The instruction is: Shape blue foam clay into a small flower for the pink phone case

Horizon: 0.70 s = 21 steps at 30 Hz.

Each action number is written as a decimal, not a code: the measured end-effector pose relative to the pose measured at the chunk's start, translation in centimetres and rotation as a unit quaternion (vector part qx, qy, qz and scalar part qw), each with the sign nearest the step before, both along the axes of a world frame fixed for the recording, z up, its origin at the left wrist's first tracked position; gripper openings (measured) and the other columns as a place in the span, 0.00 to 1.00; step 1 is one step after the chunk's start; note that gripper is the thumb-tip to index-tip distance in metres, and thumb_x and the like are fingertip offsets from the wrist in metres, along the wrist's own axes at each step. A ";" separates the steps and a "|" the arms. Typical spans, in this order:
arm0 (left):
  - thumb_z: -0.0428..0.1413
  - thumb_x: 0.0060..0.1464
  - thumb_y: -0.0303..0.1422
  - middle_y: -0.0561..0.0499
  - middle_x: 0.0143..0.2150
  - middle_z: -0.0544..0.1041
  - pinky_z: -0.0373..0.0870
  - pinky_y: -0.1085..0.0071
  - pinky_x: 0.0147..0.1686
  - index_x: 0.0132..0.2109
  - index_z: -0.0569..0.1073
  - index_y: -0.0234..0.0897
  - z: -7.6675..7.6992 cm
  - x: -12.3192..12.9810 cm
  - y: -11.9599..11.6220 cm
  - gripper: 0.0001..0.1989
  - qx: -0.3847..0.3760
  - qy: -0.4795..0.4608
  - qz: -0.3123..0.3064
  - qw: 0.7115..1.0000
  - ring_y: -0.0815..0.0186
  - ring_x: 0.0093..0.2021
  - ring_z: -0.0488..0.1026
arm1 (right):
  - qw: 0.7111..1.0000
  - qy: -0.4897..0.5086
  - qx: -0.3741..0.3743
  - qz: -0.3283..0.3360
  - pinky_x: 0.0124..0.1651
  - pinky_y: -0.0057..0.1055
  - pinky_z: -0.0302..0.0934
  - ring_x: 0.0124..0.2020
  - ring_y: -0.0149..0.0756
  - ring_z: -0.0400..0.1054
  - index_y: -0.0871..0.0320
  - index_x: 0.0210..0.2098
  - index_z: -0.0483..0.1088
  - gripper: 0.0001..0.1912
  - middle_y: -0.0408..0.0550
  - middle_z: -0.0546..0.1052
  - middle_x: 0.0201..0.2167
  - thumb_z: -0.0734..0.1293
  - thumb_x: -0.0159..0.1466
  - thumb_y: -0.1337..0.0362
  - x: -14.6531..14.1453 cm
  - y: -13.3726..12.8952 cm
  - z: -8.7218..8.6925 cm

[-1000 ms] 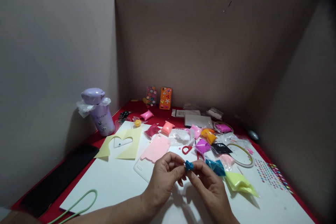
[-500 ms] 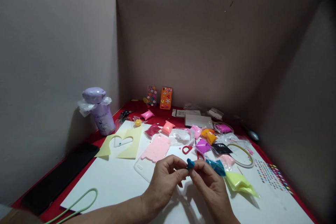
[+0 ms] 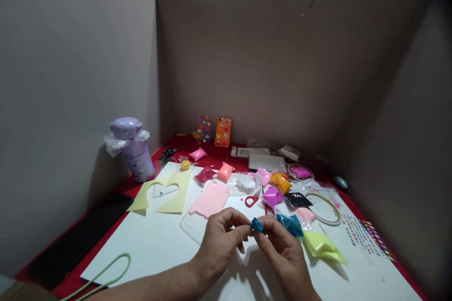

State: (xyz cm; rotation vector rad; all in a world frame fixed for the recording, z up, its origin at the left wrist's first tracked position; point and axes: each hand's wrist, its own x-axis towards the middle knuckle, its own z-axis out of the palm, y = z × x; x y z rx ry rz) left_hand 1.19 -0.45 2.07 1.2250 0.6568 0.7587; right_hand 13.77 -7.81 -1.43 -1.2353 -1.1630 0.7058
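A small lump of blue clay (image 3: 257, 225) is pinched between the fingertips of both hands, above the white board (image 3: 148, 240). My left hand (image 3: 223, 235) grips it from the left with thumb and index finger. From the right, my right hand (image 3: 284, 249) has thumb and index finger closed on the same lump. Just behind my left hand lies a clear phone case (image 3: 190, 225) partly covered with pink clay (image 3: 212, 199). A blue packet (image 3: 290, 224) and a yellow packet (image 3: 324, 247) lie beside my right hand.
Several clay packets, red scissors (image 3: 251, 201), an embroidery hoop (image 3: 332, 221) and gem stickers (image 3: 367, 235) are on the right. Yellow paper with a heart cutout (image 3: 180, 197), a purple bottle (image 3: 138, 157) and a black slab (image 3: 81, 240) are on the left. An orange decorated case (image 3: 223, 131) stands behind.
The blue lump has turned between my fingertips and shows a wider, ruffled side. Both hands have barely shifted.
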 end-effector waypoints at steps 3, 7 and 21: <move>0.61 0.44 0.30 0.53 0.23 0.70 0.64 0.77 0.21 0.28 0.72 0.30 0.0 0.0 0.0 0.07 0.001 0.003 0.002 1.000 0.73 0.23 0.65 | 1.000 -0.005 -0.010 -0.001 0.33 0.27 0.61 0.34 0.35 0.65 0.57 0.33 0.67 0.10 0.46 0.69 0.30 0.62 0.63 0.57 0.0 -0.1 0.1; 0.61 0.44 0.30 0.53 0.24 0.71 0.64 0.77 0.21 0.29 0.73 0.30 0.1 -0.1 -0.1 0.06 0.006 0.005 0.001 1.000 0.73 0.23 0.66 | 1.000 -0.017 -0.013 -0.016 0.32 0.26 0.60 0.32 0.34 0.65 0.57 0.33 0.67 0.10 0.46 0.68 0.30 0.63 0.62 0.57 0.0 -0.2 0.1; 0.63 0.43 0.33 0.52 0.25 0.72 0.65 0.78 0.18 0.29 0.74 0.31 0.0 -0.1 -0.2 0.09 0.014 0.021 0.003 1.000 0.74 0.21 0.66 | 0.992 -0.111 0.053 -0.042 0.32 0.26 0.59 0.32 0.33 0.64 0.57 0.31 0.65 0.05 0.45 0.67 0.29 0.61 0.63 0.63 -0.3 -0.4 0.7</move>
